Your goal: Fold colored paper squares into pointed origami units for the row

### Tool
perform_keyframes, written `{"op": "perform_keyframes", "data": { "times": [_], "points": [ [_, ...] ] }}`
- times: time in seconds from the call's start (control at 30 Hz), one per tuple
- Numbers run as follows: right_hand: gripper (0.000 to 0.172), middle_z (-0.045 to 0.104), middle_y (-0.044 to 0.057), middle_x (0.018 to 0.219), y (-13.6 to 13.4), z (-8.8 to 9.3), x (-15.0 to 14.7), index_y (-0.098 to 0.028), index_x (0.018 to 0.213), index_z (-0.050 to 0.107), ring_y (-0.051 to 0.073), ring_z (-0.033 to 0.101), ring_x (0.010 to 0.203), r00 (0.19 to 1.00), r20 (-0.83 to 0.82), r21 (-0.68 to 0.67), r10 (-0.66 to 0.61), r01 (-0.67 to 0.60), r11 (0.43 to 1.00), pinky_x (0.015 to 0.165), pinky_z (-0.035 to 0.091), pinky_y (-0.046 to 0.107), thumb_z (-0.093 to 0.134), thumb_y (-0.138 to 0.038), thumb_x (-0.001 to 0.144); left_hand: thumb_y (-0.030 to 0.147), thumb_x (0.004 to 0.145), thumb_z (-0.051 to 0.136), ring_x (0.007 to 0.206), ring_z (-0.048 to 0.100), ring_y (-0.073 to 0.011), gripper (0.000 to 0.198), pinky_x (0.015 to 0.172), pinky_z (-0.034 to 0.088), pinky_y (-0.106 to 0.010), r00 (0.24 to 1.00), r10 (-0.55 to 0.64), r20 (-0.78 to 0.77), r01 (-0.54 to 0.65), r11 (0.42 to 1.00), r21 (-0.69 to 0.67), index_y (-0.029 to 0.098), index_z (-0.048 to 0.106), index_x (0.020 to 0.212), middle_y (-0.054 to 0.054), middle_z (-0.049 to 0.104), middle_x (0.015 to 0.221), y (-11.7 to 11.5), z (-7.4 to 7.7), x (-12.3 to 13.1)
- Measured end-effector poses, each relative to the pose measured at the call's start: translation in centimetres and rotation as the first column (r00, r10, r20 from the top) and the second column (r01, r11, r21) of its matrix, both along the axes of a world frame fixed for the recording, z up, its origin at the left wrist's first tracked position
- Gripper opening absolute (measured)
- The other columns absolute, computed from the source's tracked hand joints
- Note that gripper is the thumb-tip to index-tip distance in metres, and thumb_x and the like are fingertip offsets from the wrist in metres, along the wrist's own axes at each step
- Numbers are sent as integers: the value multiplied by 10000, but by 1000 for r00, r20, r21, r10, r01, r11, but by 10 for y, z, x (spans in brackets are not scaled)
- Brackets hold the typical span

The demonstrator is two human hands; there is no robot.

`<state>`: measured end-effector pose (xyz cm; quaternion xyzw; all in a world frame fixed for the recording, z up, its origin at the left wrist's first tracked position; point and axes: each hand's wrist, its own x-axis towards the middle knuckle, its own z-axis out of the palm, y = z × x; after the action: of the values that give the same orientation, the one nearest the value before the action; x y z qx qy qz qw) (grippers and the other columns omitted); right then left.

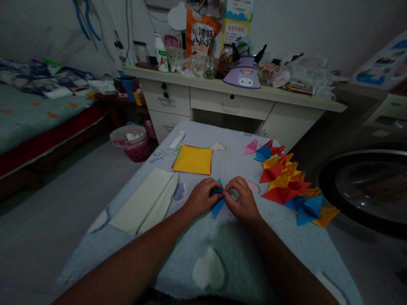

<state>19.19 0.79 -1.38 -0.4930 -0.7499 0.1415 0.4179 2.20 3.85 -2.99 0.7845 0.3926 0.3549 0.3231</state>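
Note:
A piece of blue folded origami paper [218, 208] is between my two hands over the cloth-covered table. My left hand [202, 195] pinches it from the left, fingers curled over its upper part. From the right, my right hand [242, 198] pinches the same paper, thumb and index finger meeting near its middle. A stack of square coloured paper [193, 159], yellow on top, lies beyond my left hand. To the right stands a cluster of folded paper cranes [284, 186] in red, orange, blue and pink.
A folded pale cloth or paper [143, 201] lies at left on the table [203, 271]. Farther back are a small white box [177, 140] and a crumpled white scrap [218, 146]. A cluttered desk [210, 91], a bin [135, 146] and a washing machine [365, 169] surround the table.

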Motion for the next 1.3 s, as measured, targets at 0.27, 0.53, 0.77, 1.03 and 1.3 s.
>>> {"op": "perform_keyframes", "data": {
  "times": [0.27, 0.53, 0.77, 1.03, 1.3],
  "points": [
    [75, 556, 29, 824, -2, 0, 1, -226, 780, 562, 215, 517, 848, 998, 40, 21, -44, 44, 999, 781, 391, 361, 613, -172, 793, 136, 777, 589, 790, 554, -165, 74, 711, 422, -270, 996, 34, 81, -32, 999, -19, 174, 647, 802, -14, 596, 786, -3, 3, 1],
    [88, 552, 27, 806, 0, -1, 0, -217, 769, 560, 212, 509, 832, 992, 100, 78, -79, 72, 994, 780, 382, 365, 626, -168, 801, 146, 772, 612, 717, 552, -136, 50, 658, 413, -242, 994, 72, 85, -68, 997, -48, 165, 650, 798, 0, 591, 753, -3, 1, 3],
    [91, 557, 31, 808, -1, -2, 0, -223, 773, 563, 214, 507, 826, 988, 116, 104, -102, 90, 990, 777, 388, 369, 628, -167, 806, 189, 773, 615, 658, 544, -122, 50, 624, 414, -230, 988, 90, 122, -76, 991, -114, 164, 647, 800, 12, 592, 707, -4, 0, 6],
    [89, 556, 34, 820, -1, -1, -1, -225, 765, 565, 214, 516, 840, 997, 55, 55, -47, 44, 998, 766, 403, 356, 610, -150, 785, 168, 751, 603, 680, 548, -130, 50, 630, 415, -233, 988, 77, 132, -58, 988, -143, 167, 636, 789, 15, 584, 705, -4, -1, 5],
    [78, 550, 21, 796, 0, 4, -2, -217, 752, 561, 189, 542, 809, 990, -137, -42, 12, -18, 999, 749, 431, 323, 584, -145, 768, 115, 745, 587, 745, 553, -150, 74, 676, 413, -255, 993, 41, 112, -36, 998, -53, 168, 636, 762, -6, 586, 747, -2, 1, 3]
  ]
}}
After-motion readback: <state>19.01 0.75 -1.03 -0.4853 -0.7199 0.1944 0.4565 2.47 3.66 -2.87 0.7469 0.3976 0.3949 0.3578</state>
